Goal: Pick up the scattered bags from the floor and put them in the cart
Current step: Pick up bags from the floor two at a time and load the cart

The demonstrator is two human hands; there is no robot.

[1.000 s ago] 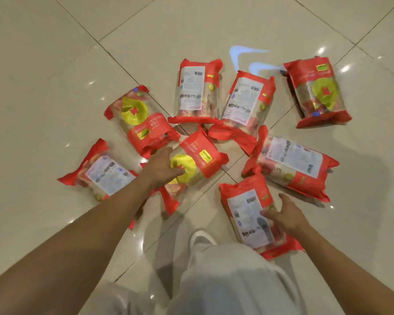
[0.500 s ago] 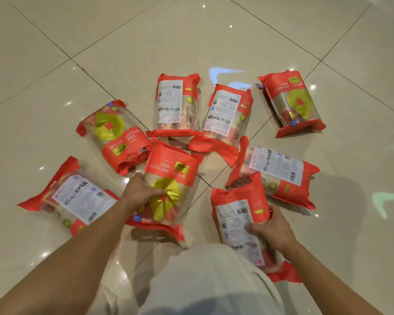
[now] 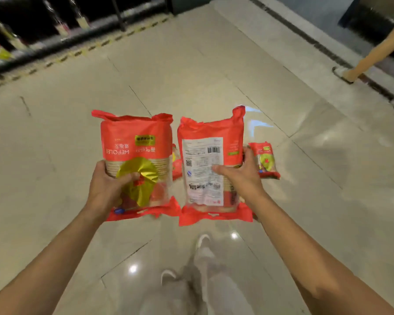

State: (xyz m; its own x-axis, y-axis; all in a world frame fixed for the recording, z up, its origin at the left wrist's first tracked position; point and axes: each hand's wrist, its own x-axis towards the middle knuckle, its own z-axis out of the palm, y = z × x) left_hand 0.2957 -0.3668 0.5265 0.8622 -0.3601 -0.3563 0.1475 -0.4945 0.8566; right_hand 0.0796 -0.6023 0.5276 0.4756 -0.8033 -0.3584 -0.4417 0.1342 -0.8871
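I hold two red bags up in front of me, side by side and upright. My left hand (image 3: pixel 110 189) grips the bag with the yellow disc on its front (image 3: pixel 137 164). My right hand (image 3: pixel 239 178) grips the bag with the white printed label (image 3: pixel 210 164), thumb across the label and fingers round its right edge. Another red bag (image 3: pixel 266 160) lies on the floor just right of my right hand. A sliver of a further red bag (image 3: pixel 176 165) shows between the two held bags. The cart is not in view.
Beige glossy floor tiles (image 3: pixel 191 76) stretch ahead. Dark shelving (image 3: pixel 43 26) runs along the far left. A wooden post on a base (image 3: pixel 359 62) and a dark floor strip stand at the far right. My legs and white shoes (image 3: pixel 203 241) are below the bags.
Both hands have lifted their bags off the floor and raised them upright. My view has swung up from the pile toward the aisle, leaving most floor bags hidden behind the held ones.
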